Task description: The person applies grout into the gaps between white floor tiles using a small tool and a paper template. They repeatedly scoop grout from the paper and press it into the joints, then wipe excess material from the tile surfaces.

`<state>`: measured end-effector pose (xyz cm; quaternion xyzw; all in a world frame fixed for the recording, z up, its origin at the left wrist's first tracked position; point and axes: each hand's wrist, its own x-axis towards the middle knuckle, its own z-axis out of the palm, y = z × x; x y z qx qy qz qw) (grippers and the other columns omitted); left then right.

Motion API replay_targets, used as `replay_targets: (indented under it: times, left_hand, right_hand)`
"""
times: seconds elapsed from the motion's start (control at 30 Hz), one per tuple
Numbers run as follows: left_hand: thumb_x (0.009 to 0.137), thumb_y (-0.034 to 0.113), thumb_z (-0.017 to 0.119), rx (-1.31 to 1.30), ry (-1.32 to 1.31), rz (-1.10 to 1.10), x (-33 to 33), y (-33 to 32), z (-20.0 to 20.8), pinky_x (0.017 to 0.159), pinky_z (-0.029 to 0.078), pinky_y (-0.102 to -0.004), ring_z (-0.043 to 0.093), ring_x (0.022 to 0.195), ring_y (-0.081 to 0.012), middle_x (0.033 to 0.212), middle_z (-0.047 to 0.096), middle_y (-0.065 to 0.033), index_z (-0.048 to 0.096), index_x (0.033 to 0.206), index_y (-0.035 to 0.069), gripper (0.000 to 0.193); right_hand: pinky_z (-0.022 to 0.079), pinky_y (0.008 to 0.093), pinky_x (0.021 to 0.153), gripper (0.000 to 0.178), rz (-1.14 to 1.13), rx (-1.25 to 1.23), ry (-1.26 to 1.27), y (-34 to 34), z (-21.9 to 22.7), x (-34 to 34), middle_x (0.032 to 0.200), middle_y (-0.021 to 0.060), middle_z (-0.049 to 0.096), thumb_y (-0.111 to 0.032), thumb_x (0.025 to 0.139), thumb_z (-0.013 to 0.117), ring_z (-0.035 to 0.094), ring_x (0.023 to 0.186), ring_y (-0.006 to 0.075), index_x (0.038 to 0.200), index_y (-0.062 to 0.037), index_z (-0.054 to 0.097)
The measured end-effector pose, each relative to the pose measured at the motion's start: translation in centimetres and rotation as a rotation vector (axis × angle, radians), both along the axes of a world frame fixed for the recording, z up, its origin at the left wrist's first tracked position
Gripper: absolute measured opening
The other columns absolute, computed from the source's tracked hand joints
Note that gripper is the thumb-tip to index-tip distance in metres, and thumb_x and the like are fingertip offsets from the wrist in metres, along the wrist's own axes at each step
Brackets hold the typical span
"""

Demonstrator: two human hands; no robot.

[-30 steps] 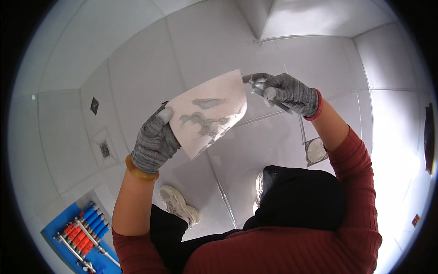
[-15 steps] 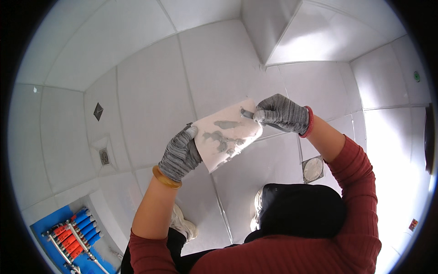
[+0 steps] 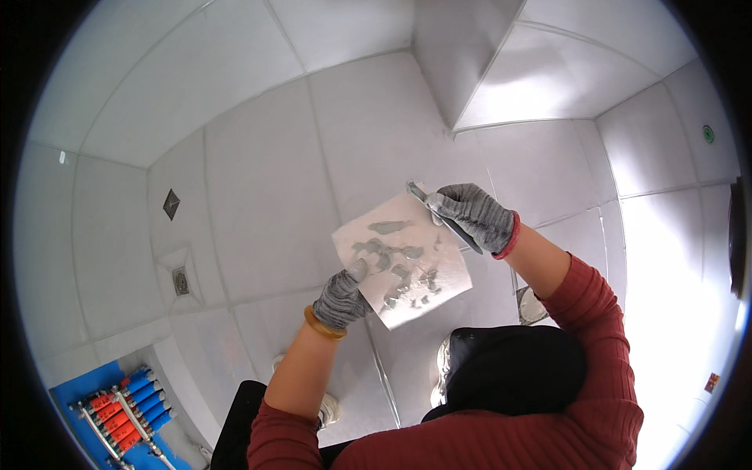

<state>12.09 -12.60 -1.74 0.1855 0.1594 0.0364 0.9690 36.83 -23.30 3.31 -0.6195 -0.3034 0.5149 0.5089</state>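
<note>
A pale square board (image 3: 368,276), dabbed with several smears of grey paste (image 3: 389,227), is held out over the tiled floor. My left hand (image 3: 342,298), in a grey knit glove, grips its lower left edge, with the thumb on top and the fingers hidden beneath. Above the board's upper right edge, my right hand (image 3: 475,213), also gloved, is closed around a slim dark spatula (image 3: 464,235). The spatula's tip points to the upper left, close to the board's far edge, and carries a little grey paste.
Square floor drains lie at the left (image 3: 181,280) and beside my right arm (image 3: 532,305). A dark diamond-shaped plate (image 3: 171,204) sits farther up at the left. A pipe manifold with red and blue sleeves (image 3: 129,411) is at the lower left. A tiled box corner (image 3: 454,128) juts out ahead.
The board has moved down and right, and its face has turned more toward me. My left hand has gone right with it. The spatula tip has shifted from the board's face to its far edge.
</note>
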Motion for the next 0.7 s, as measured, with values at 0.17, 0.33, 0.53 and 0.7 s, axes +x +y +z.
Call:
replay_targets:
  times: [0.17, 0.33, 0.53, 0.7]
  left_hand:
    - [0.086, 0.030, 0.061, -0.184, -0.027, 0.157, 1.0, -0.5, 0.2, 0.096, 0.044, -0.0468, 0.049, 0.116, -0.0325, 0.130, 0.046, -0.0176, 0.034, 0.135, 0.004, 0.062]
    - [0.083, 0.032, 0.061, -0.172, 0.090, 0.177, 2.3, -1.9, 1.3, 0.097, 0.043, -0.0429, 0.050, 0.115, -0.0305, 0.128, 0.049, -0.0179, 0.037, 0.134, 0.003, 0.063]
    - [0.086, 0.035, 0.053, -0.299, 0.029, 0.101, 3.4, -2.8, 3.1, 0.093, 0.046, -0.0407, 0.053, 0.110, -0.0298, 0.125, 0.050, -0.0172, 0.038, 0.132, 0.003, 0.058]
    - [0.087, 0.040, 0.051, -0.344, -0.006, 0.074, 3.8, -3.6, 3.9, 0.092, 0.046, -0.0408, 0.053, 0.109, -0.0304, 0.126, 0.049, -0.0176, 0.038, 0.132, 0.002, 0.061]
  right_hand:
    - [0.048, 0.0359, 0.068, 0.025, 0.130, 0.363, -0.764, -1.9, 1.4, 1.0, 0.077, 0.0128, 0.058, -0.023, 0.082, 0.065, 0.057, 0.071, 0.0297, 0.085, 0.0017, 0.063]
    - [0.048, 0.0365, 0.064, 0.028, 0.225, 0.077, -0.630, -4.1, 1.6, -1.5, 0.074, 0.0156, 0.061, -0.028, 0.083, 0.064, 0.059, 0.070, 0.0321, 0.084, 0.0004, 0.064]
    - [0.047, 0.0349, 0.063, 0.030, 0.168, 0.045, -0.457, -5.2, 0.6, -1.3, 0.071, 0.0144, 0.061, -0.031, 0.084, 0.065, 0.060, 0.068, 0.0280, 0.082, -0.0004, 0.065]
    - [0.047, 0.0327, 0.063, 0.031, 0.242, 0.070, -0.541, -6.0, -0.6, -1.2, 0.071, 0.0129, 0.062, -0.032, 0.084, 0.066, 0.060, 0.067, 0.0231, 0.082, -0.0006, 0.066]
